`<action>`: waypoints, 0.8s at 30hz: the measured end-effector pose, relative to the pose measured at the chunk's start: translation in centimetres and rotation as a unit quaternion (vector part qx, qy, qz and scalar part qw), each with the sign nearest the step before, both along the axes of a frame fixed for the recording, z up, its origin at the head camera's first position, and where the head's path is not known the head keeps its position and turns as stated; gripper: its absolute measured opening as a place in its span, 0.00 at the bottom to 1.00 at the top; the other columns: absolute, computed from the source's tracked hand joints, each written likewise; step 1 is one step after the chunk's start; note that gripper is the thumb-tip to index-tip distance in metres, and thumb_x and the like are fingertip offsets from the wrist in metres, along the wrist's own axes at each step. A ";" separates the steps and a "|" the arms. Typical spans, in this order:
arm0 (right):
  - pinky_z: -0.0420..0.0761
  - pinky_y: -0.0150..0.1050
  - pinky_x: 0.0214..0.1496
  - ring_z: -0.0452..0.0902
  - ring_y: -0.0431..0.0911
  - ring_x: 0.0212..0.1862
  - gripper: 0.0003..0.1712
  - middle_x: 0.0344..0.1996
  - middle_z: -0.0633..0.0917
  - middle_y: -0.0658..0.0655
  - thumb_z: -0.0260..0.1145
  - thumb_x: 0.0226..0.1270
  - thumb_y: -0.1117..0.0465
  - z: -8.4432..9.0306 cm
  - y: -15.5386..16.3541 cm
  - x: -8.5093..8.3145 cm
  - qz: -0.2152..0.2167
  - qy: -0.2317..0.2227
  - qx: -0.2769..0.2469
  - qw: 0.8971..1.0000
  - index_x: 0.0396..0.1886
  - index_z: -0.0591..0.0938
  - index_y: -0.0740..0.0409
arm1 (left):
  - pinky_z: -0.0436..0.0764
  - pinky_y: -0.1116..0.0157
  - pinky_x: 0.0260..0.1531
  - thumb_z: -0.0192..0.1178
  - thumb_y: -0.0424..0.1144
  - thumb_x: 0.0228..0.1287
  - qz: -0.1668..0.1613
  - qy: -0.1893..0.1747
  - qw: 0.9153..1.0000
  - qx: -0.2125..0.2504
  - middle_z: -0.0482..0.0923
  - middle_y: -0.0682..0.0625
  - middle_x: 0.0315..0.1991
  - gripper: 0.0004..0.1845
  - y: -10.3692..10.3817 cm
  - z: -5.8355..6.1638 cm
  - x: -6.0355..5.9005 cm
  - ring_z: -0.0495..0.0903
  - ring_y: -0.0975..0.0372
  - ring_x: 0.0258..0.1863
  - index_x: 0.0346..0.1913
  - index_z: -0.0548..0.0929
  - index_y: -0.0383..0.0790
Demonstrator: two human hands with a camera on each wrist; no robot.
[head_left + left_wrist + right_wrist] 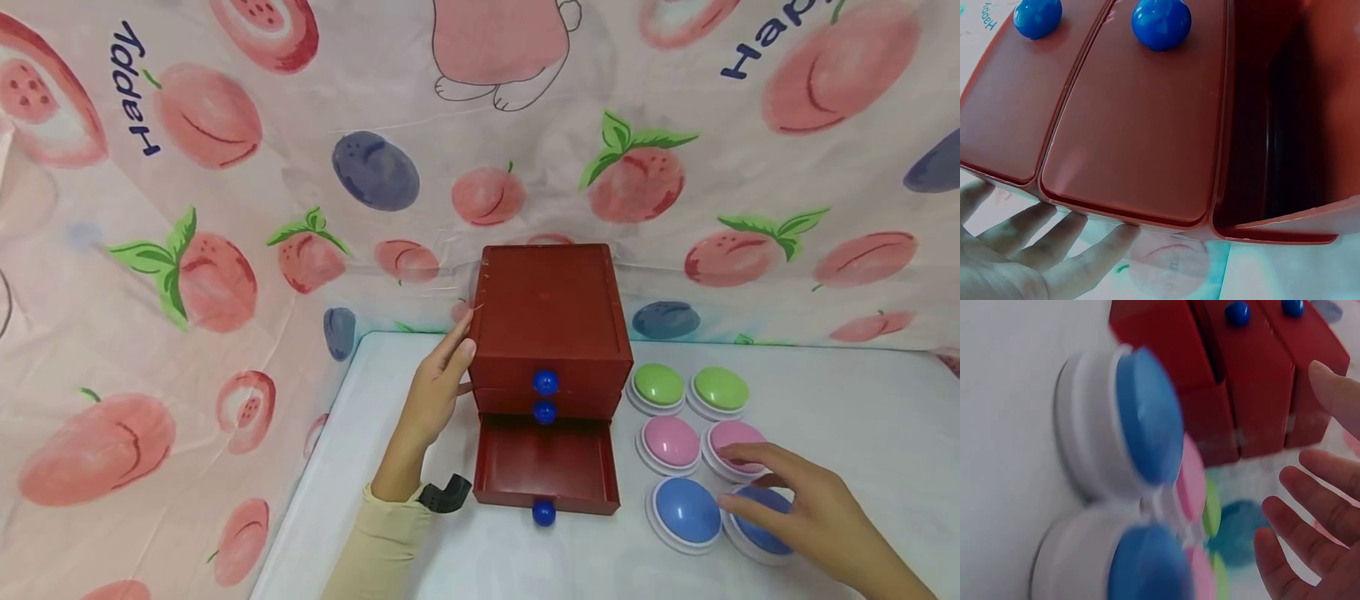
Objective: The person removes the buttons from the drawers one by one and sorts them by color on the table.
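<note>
A dark red three-drawer cabinet with blue ball knobs stands at the middle. Its bottom drawer is pulled out, with nothing lying in it; the upper drawers are closed. My left hand lies against the cabinet's left side, fingers extended along it, as the left wrist view also shows. On the right, my right hand hovers with spread, loosely bent fingers over a blue dome button and a pink dome button, partly covering both. In the right wrist view, nothing is between its fingers.
Beside these stand another blue button and another pink one, with two green buttons behind. All have white bases. A fruit-print cloth hangs behind the white table.
</note>
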State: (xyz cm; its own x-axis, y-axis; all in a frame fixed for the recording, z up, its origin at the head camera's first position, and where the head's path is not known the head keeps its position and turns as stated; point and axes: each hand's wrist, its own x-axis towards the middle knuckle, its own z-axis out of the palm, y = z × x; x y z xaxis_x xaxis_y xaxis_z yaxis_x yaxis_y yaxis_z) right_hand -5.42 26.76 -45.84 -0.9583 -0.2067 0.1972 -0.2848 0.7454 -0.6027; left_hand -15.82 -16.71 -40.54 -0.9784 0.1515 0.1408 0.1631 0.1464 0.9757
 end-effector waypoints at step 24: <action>0.88 0.37 0.44 0.85 0.37 0.48 0.21 0.47 0.88 0.39 0.72 0.66 0.43 2.3 -10.5 -1.4 0.150 -0.022 -0.017 0.988 0.56 0.84 0.40 | 0.85 0.47 0.54 0.49 0.56 0.80 -0.005 0.002 1.000 0.004 0.61 0.59 0.78 0.28 -0.1 -0.1 -0.1 0.71 0.53 0.72 0.79 0.62 0.65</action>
State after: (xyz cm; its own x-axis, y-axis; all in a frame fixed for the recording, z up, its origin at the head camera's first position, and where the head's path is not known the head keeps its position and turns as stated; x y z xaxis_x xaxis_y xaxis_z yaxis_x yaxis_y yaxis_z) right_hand -6.85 16.22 -43.53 -0.8623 -0.4774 0.1689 -0.4638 0.6107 -0.6419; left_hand -15.90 -16.81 -40.63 -0.9762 0.1605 0.1460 0.1684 0.1366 0.9762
